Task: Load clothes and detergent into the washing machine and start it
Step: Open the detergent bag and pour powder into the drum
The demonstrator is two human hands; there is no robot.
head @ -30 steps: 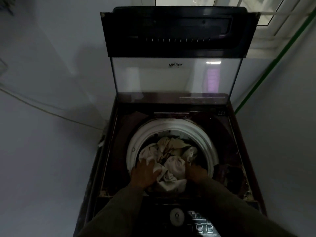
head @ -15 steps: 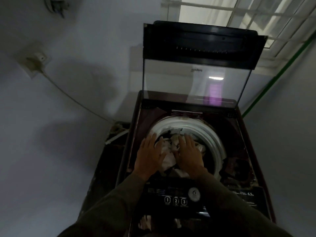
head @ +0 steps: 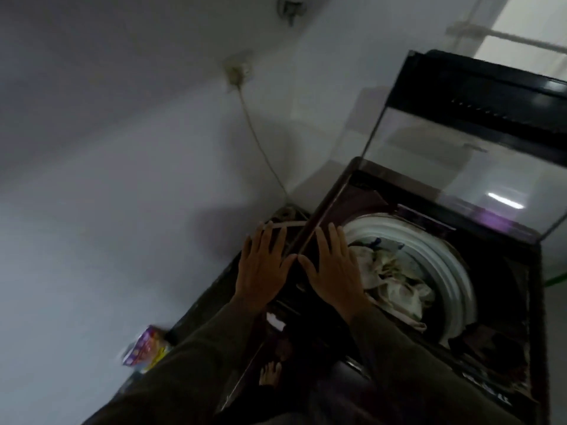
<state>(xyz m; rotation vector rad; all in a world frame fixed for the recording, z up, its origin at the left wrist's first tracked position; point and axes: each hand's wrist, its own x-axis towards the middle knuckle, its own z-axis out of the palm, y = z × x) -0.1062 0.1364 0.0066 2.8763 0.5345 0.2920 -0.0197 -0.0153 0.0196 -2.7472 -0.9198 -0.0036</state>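
Note:
A dark top-loading washing machine [head: 506, 357] stands at the right with its glass lid [head: 454, 167] raised. Pale crumpled clothes [head: 389, 280] fill the white-rimmed drum [head: 445, 265]. My left hand [head: 260, 268] hovers with fingers spread over the machine's left edge, holding nothing. My right hand [head: 334, 268] is spread flat beside it, over the machine's top just left of the drum, also holding nothing. A colourful packet [head: 145, 349], possibly detergent, lies low at the left of the machine; it is blurred.
A white wall fills the left. A socket [head: 237, 70] on it feeds a cable [head: 260, 148] running down behind the machine. A window [head: 527, 23] is at the top right. My bare foot [head: 270, 374] shows on the floor.
Both hands have come up out of the drum and off the clothes, moving left to the machine's left edge. The view has swung left and tilted.

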